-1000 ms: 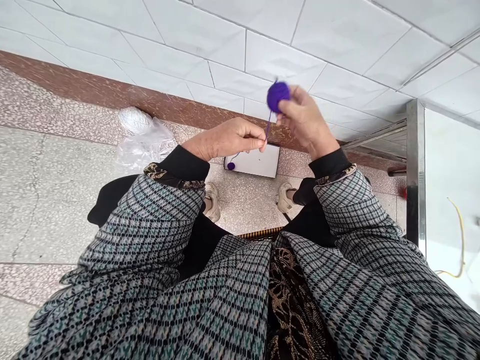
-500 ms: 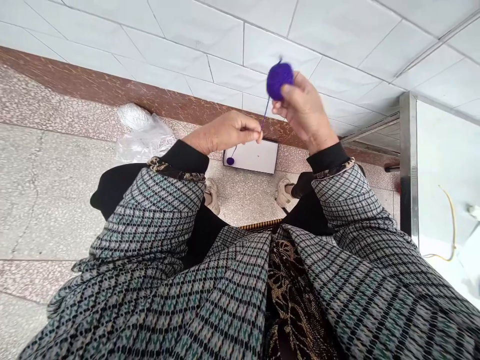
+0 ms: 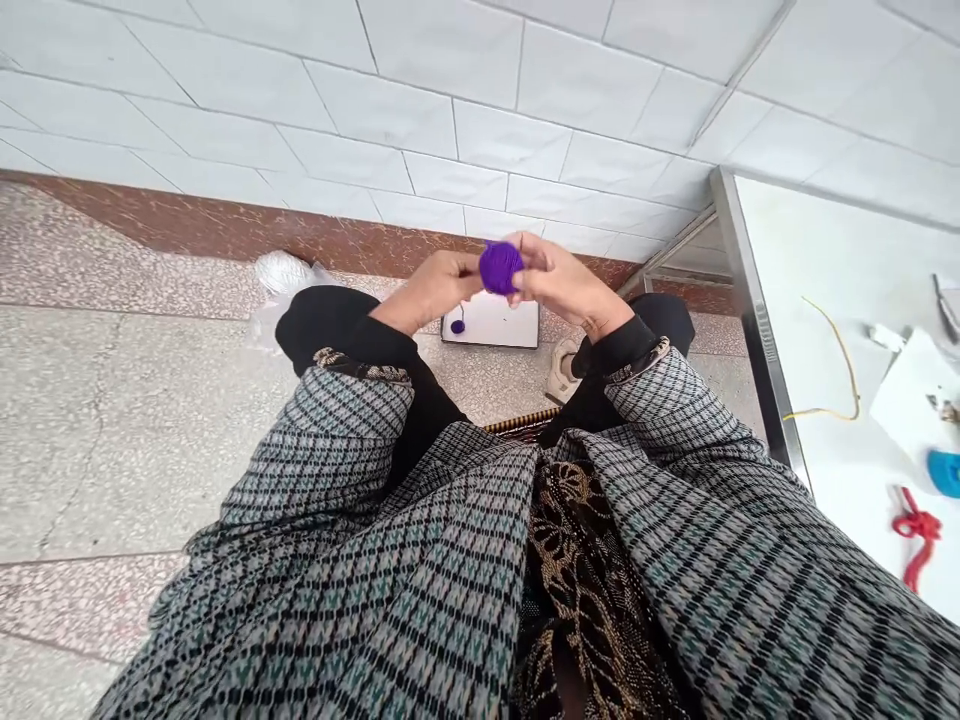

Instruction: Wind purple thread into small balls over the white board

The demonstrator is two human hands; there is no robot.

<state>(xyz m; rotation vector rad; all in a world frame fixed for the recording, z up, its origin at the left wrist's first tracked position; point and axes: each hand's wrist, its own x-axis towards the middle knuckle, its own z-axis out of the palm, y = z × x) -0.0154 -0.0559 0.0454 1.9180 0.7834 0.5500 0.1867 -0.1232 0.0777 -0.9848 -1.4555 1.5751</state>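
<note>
A small ball of purple yarn (image 3: 500,267) sits between both my hands, held out in front of me over my knees. My left hand (image 3: 439,285) is closed with its fingertips on the ball's left side. My right hand (image 3: 559,283) is closed round its right side. Below them on the floor lies a white box (image 3: 499,323) with a second small purple yarn ball (image 3: 458,326) at its left edge. A thin purple strand runs between that ball and my hands.
A crumpled clear plastic bag (image 3: 281,277) with something white lies by the wall at left. At right stands a white table with a metal edge (image 3: 757,320), bearing a yellow cord (image 3: 838,370), red yarn (image 3: 915,530), a blue object (image 3: 946,470) and white paper (image 3: 911,395).
My hands have come together and lower; the left hand, which pinched the strand apart from the ball, now touches the ball. The view has swung right, showing more of the table.
</note>
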